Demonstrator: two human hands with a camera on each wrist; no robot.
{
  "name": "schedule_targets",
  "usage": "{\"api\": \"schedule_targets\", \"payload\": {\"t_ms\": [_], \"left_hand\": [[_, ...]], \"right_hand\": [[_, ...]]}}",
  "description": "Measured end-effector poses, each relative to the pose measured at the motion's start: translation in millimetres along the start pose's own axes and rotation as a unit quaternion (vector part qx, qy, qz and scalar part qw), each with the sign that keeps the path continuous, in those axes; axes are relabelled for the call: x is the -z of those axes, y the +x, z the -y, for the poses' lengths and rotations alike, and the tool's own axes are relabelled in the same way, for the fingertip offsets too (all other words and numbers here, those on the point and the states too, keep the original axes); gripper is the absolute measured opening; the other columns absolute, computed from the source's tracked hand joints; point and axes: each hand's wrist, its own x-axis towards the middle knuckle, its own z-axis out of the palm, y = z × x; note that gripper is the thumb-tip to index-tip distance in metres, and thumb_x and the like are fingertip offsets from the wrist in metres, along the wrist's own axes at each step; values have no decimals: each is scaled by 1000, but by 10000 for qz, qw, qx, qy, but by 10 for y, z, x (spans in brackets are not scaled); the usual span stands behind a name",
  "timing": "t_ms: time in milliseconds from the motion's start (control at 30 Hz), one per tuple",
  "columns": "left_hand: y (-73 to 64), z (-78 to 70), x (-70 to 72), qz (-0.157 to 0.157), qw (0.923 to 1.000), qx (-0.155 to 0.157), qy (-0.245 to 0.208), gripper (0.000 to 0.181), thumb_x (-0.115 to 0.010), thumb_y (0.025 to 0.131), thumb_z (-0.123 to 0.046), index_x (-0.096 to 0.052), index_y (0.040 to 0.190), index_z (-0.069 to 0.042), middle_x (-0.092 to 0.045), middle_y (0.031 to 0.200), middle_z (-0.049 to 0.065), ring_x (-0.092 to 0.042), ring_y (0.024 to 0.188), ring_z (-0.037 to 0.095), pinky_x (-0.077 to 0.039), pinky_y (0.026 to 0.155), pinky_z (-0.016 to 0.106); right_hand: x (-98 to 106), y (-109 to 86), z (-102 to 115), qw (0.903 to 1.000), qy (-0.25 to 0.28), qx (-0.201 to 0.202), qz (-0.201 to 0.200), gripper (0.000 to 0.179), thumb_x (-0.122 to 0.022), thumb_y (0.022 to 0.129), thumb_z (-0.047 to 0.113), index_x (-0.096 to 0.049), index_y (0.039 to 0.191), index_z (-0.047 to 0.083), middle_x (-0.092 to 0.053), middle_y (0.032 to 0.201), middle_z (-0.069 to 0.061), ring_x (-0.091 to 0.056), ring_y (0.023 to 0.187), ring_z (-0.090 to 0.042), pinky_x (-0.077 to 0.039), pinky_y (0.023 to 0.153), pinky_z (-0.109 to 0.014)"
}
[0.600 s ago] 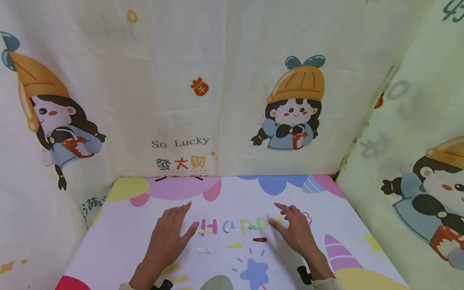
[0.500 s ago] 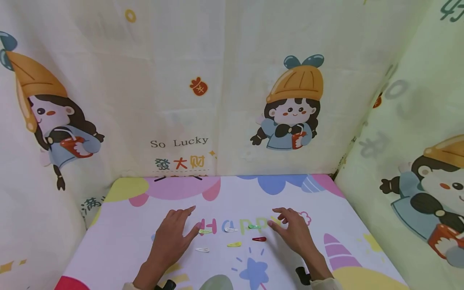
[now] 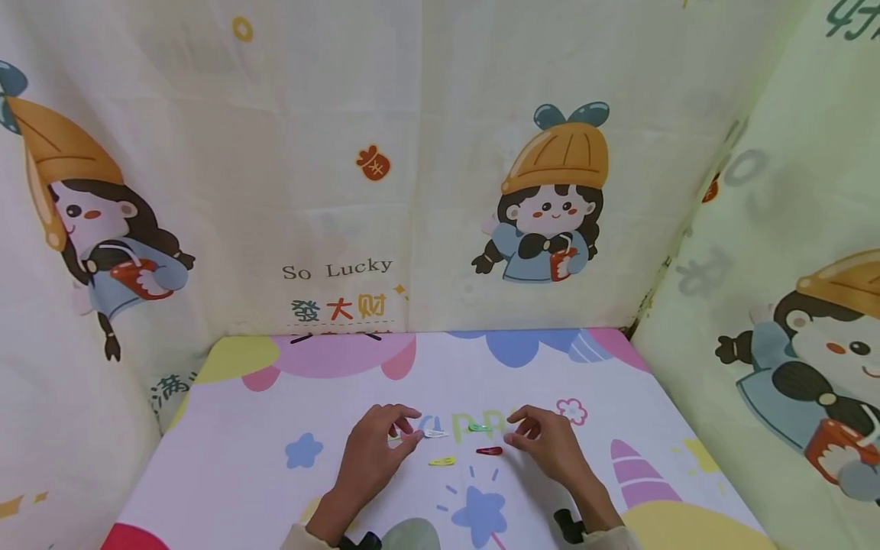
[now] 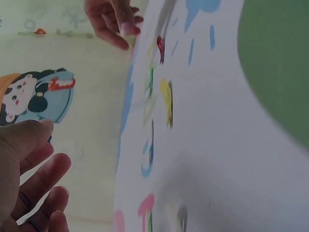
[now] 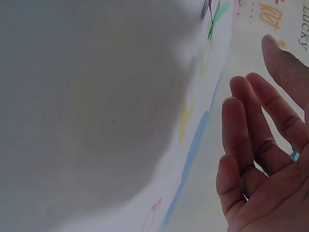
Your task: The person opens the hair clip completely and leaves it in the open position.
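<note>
Snap hair clips lie scattered on the white patterned table. A white clip [image 3: 435, 434] and a green clip [image 3: 480, 428] are in the back row, a yellow clip [image 3: 442, 461] and a dark red clip [image 3: 490, 451] in front. My left hand [image 3: 378, 443] hovers left of them, fingers loosely bent and holding nothing. It mostly hides a light green clip [image 4: 149, 221] and wholly hides another pale clip [image 4: 182, 220] from the head view; the left wrist view shows both. My right hand [image 3: 546, 443] hovers just right of the red and green clips, fingers relaxed, nothing between them.
Printed letters, a blue star [image 3: 480, 516] and other cartoon shapes cover the tabletop [image 3: 261, 428]. Cloth walls with printed girls rise behind the table [image 3: 447, 229] and along both sides.
My left hand has moved right and its fingers have bent more, now covering the clips on the left. The right hand's fingers have drawn in a little. The clips seem unmoved.
</note>
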Motion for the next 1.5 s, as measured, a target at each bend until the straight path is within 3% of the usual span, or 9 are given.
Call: {"api": "schedule_targets", "payload": {"t_ms": [267,633,1033,1267,1500], "left_hand": [[18,-143,-283,92,9986,-340,-396,24,-90,86,-24,-78,107,-28,-71,82,-18,-58,78,6,-49,72,25],[12,-283,-543,274,9975,-441,-476,25,-91,85,-24,-78,106,-27,-73,82,-13,-62,79,14,-46,66,19],[-1,-266,-578,250,9978,-420,-444,24,-91,84,-23,-79,104,-28,-73,81,-14,-59,77,9,-45,65,18],[-3,-282,-603,242,9978,-461,-409,24,-91,84,-23,-79,104,-27,-72,81,-15,-56,76,5,-45,64,18],[-14,-313,-625,362,9977,-427,-387,25,-91,85,-26,-78,106,-28,-72,82,-14,-53,77,1,-45,64,18]], "right_hand": [[-88,-5,-10,9997,-62,0,220,21,-93,80,13,-78,94,18,-69,75,9,-58,65,-4,-46,62,-23],[-186,3,18,9986,-301,110,422,19,-93,79,12,-79,88,20,-67,72,10,-57,66,-5,-46,63,-23],[-244,23,9,9963,-676,355,402,20,-93,79,12,-75,78,20,-67,70,12,-55,65,-3,-46,63,-24],[-253,5,39,9962,-598,146,617,22,-91,82,10,-73,77,21,-64,69,11,-52,66,-7,-44,64,-23],[-249,-33,72,9941,-655,349,791,23,-87,85,7,-68,81,19,-59,74,9,-49,69,-7,-42,65,-23]]}}
